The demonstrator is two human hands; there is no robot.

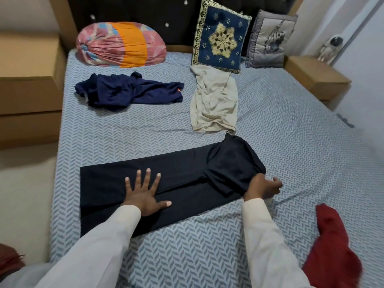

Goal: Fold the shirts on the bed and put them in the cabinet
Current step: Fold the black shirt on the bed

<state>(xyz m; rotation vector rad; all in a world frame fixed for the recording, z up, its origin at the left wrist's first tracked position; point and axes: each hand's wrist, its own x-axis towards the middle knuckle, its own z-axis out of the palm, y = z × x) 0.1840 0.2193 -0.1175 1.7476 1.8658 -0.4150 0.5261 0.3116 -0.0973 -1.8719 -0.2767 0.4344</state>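
Head view: the black shirt (176, 183) lies on the bed (291, 132) as a long flattened strip, its top part folded over itself at the right end. The left grip (145, 194) lies flat on the strip's middle, fingers spread wide and pressing the cloth down. The right grip (262, 187) is at the folded right end. The edge of the cloth lies over its thumb side and it seems to pinch that edge, with the other fingers loosely bent toward the bare sheet. Blur hides the exact hold. Both arms wear pale sleeves.

Beyond the left grip, well apart, a navy shirt (128, 91) lies crumpled. Beyond the right grip, a cream shirt (214, 100) lies rumpled, its near hem just short of the black shirt's far corner. To the right of the right grip, nearer the person, lies a red cloth (332, 246).

Further beyond both grips, at the headboard, are a pink and orange bundle (120, 44), a blue cushion (220, 36) that touches the cream shirt's top, and a grey cushion (270, 38).
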